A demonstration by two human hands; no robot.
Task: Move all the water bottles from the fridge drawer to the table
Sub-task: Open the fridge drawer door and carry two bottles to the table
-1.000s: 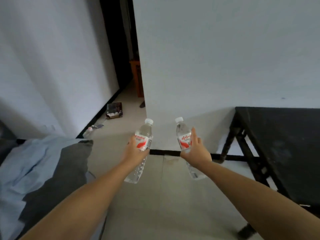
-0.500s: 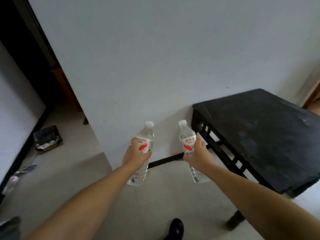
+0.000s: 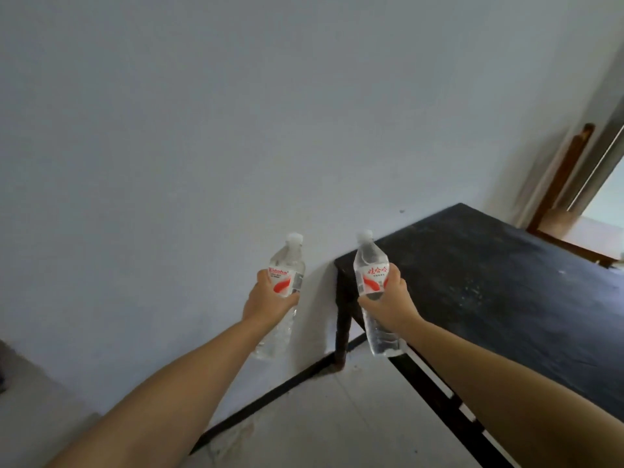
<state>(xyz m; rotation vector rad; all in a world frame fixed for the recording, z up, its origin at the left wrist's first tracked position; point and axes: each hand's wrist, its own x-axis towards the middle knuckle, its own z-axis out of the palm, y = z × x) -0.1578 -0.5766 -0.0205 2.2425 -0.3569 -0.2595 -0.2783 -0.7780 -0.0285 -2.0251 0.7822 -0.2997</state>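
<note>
Plain white wall (image 3: 236,113) ahead, pale tiled floor (image 3: 337,417) below, black table (image 3: 489,298) pushed into the corner against that wall; everything below is placed relative to the table. Top looks bare in the visible part, far right edge is cut off. Doorway with a brown frame (image 3: 560,184) sits beyond the table's far end.

Step in hand: carry leg, looks like the final approach before set-down. Fridge drawer not in view, so can't judge how many bottles remain.

Left hand (image 3: 266,298) is wrapped around the left bottle (image 3: 283,282), short of the table's near-left corner, bottle over the floor beside the wall. Right hand (image 3: 388,305) is wrapped around the right bottle (image 3: 371,278), seen right at that same near-left corner, base hanging low, apparently below the tabletop edge.

Grip vs bottle: both hands closed at label height, roughly mid-body. Caps and necks stick up above the fists, lower halves hang free below. Both roughly upright, tilted slightly.

Next move, my read: raise both so the bases clear the tabletop edge, carry them in over the top, right one first since it's nearest, set bases flat, then release. Thin bottles held mid-body could flex or tip if put down tilted
</note>
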